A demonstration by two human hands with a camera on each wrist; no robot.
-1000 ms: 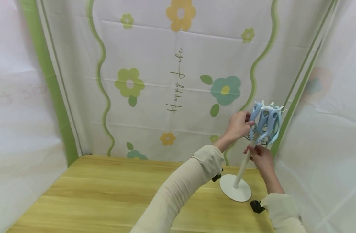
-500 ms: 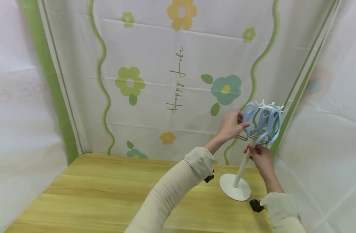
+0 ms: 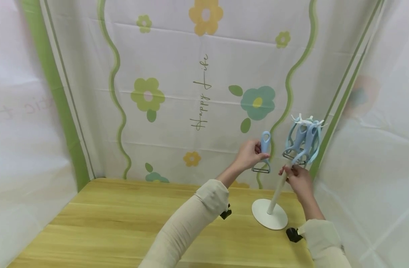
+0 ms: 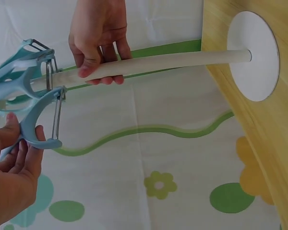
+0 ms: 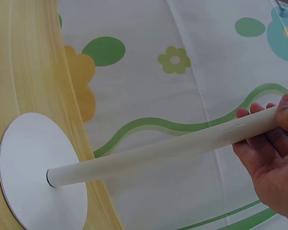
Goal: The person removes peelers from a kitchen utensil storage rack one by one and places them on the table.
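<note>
My left hand (image 3: 249, 155) pinches a light-blue Y-shaped peeler (image 3: 265, 143) by its handle, loop end up and blade down. In the head view it is held in the air, apart from the white stand (image 3: 269, 219) to its right. Several blue peelers (image 3: 311, 137) hang from the stand's top hooks (image 3: 305, 121). Just below them, my right hand (image 3: 300, 180) grips the upper pole (image 5: 158, 153), thumb on one side and fingers on the other. The left wrist view shows the held peeler's metal blade (image 4: 56, 120) near the hanging ones.
The stand's round base rests near the right back edge of the wooden table (image 3: 131, 223). A flower-printed curtain (image 3: 177, 111) hangs behind, with pale sheets (image 3: 385, 167) at both sides. Black camera mounts (image 3: 294, 235) sit at the wrists.
My left hand has drawn one peeler off its hook and carried it left and slightly down, away from the stand. The right hand has kept its grip on the pole.
</note>
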